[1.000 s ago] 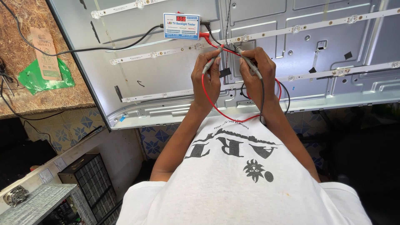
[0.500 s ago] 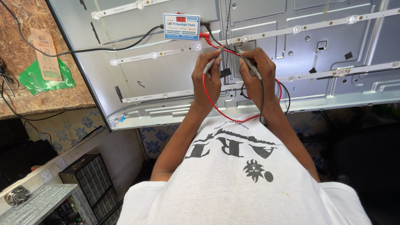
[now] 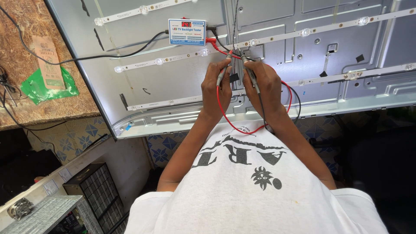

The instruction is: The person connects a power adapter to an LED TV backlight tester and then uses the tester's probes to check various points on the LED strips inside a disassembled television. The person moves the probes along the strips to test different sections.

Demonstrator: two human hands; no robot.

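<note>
My left hand (image 3: pixel 216 89) grips a grey test probe with a red lead (image 3: pixel 225 115), its tip on the light strip (image 3: pixel 277 38) of the open grey metal TV back panel (image 3: pixel 173 82). My right hand (image 3: pixel 263 89) grips a second grey probe with a black lead (image 3: pixel 297 102), its tip touching the same strip close beside the first. Both leads run up to a small white and blue tester box (image 3: pixel 186 32) with a red digit display, lying on the panel just above my hands.
A black cable (image 3: pixel 108 54) runs from the tester left across the panel onto a chipboard bench (image 3: pixel 52 104). A brown paper packet (image 3: pixel 47 63) lies on a green bag (image 3: pixel 41 89) there. Below left are a dark crate (image 3: pixel 95 195) and a metal mesh shelf (image 3: pixel 39 216).
</note>
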